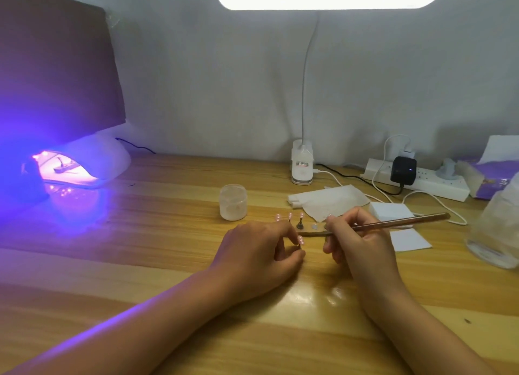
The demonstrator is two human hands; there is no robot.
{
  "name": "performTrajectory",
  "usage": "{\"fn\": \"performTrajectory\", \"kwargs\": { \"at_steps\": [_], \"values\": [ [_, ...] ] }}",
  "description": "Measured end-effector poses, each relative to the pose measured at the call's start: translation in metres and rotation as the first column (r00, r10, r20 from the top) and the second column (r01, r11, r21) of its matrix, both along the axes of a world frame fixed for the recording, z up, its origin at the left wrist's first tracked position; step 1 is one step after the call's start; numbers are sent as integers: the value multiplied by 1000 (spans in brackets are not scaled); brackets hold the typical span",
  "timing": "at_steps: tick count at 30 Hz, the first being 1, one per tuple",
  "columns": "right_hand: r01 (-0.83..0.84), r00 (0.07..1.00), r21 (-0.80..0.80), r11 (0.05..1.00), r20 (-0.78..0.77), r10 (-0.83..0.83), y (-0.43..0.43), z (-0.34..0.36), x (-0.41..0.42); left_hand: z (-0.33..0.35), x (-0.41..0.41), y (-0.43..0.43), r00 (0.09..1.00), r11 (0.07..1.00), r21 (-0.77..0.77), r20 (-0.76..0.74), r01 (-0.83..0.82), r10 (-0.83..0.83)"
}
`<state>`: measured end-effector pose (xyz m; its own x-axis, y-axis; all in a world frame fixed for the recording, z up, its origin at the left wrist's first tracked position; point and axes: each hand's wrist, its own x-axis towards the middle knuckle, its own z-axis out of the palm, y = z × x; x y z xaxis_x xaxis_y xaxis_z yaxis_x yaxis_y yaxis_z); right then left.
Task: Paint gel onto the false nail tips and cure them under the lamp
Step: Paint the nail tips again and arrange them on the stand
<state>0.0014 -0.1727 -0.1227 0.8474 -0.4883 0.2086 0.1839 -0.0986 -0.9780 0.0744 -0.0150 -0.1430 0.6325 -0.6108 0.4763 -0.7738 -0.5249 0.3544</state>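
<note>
My left hand (259, 249) pinches a small stand carrying a pink false nail tip (300, 240), held just above the wooden table. My right hand (356, 242) grips a long copper-coloured brush (398, 223), its tip end pointing left toward the nail tip. Behind my left hand, three more pink nail tips (289, 216) stand on small holders. A small frosted gel jar (233, 202) stands behind them. At the far left the curing lamp (84, 164) glows violet, with a dark holder visible inside its opening.
A white desk lamp clip base (302, 162) stands at the back, its bright head overhead. White tissue (328, 200), a white block (390, 210) and a paper square (410, 240) lie right of my hands. A power strip (421, 182) with cables and a clear container (497, 228) sit at right.
</note>
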Motion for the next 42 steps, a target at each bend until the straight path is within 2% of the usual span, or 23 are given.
{"fn": "performTrajectory", "kwargs": {
  "at_steps": [5, 17, 26, 31, 35, 42],
  "values": [
    [-21, 999, -77, 997, -37, 18, 0, -2, 1, 1, 4, 0, 993, 997, -12, -93, 74, -75],
    [-6, 998, -270, 963, -67, -13, 3, -7, 3, 2, 3, 1, 988, 993, -34, -102, 110, -113],
    [28, 995, -278, 960, -81, -52, 1, -9, 7, 3, 2, 1, 987, 993, -36, -117, 109, -113],
    [27, 998, -217, 976, -49, -38, -2, -7, 5, 2, 2, 1, 990, 995, -24, -98, 100, -102],
    [-36, 998, -257, 966, -62, 21, 1, -7, 5, 4, 2, 1, 989, 995, -10, -107, 101, -101],
    [30, 997, -298, 954, -59, -50, 0, -10, 7, 3, 1, 1, 988, 996, -20, -127, 88, -90]
  ]
}}
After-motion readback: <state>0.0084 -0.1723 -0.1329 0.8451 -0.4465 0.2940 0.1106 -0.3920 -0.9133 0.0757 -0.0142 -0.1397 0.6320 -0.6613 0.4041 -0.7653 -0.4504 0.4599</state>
